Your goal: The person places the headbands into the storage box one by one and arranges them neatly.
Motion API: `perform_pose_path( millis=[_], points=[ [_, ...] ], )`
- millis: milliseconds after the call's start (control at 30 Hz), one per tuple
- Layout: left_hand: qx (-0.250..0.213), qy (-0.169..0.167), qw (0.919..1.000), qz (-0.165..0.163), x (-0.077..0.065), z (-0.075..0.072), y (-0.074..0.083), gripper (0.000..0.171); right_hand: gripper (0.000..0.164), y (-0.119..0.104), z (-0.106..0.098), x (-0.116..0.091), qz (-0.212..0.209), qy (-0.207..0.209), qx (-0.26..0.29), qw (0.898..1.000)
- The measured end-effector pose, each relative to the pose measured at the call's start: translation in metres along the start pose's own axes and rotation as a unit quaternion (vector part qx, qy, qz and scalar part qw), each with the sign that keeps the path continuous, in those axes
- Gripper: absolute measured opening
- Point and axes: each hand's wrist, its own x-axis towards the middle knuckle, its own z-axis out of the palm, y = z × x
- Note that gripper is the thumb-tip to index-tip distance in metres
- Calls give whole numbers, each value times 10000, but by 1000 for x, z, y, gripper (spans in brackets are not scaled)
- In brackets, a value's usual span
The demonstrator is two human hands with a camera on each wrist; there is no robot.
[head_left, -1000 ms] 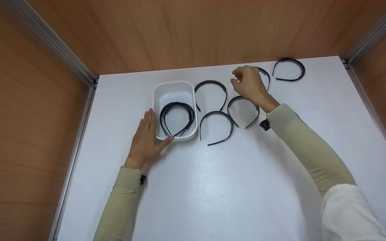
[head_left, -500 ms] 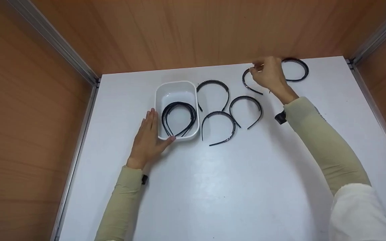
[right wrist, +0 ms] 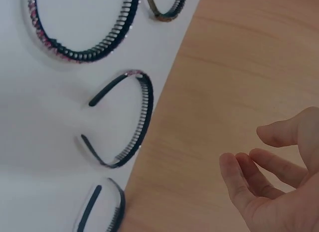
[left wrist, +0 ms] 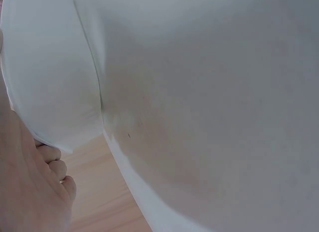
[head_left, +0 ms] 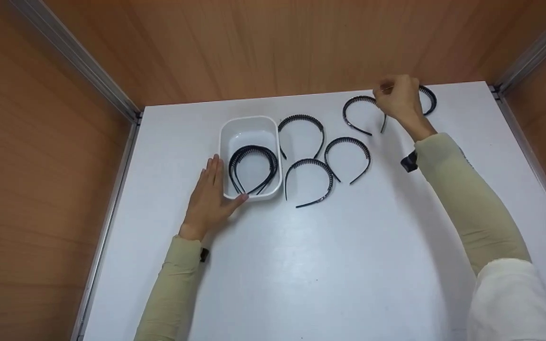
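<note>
A white plastic container stands left of centre on the table, with several black toothed headbands piled inside. My left hand lies along its left side, fingers straight and thumb on the near rim. The right wrist view shows my right hand with bent, relaxed fingers, thumb apart, and nothing between them. In the head view that right hand hovers at the back right, between a headband and the farthest one, which it partly covers.
Between container and right hand lie a headband at the back, one in front and one to their right. A wooden panel borders the white table at the back, with more wood panels at the sides.
My right hand has moved right and slightly back, from over the nearer back-right headband towards the farthest one. The left hand has stayed against the container.
</note>
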Motion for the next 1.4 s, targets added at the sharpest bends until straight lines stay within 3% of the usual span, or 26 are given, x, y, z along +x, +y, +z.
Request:
perform_pose_path(
  millis=[300, 667, 967, 1167, 1400],
  points=[
    [-26, 37, 10000, -50, 0, 0, -1, 120, 34, 10, -6, 9, 37, 422, -151, 9990],
    [51, -71, 9999, -98, -3, 1, 6, 119, 41, 36, -24, 28, 420, 342, -235, 9983],
    [9, 1, 10000, -67, -3, 2, 12, 118, 43, 68, -42, 38, 1093, 405, 6, 9932],
    [-7, 41, 10000, -70, -8, 5, 12, 119, 38, 98, -42, 37, 1239, 630, 83, 9903],
    [-62, -7, 9999, -116, -9, 4, 13, 119, 14, 133, -38, 32, 1205, 977, 141, 9878]
  ],
)
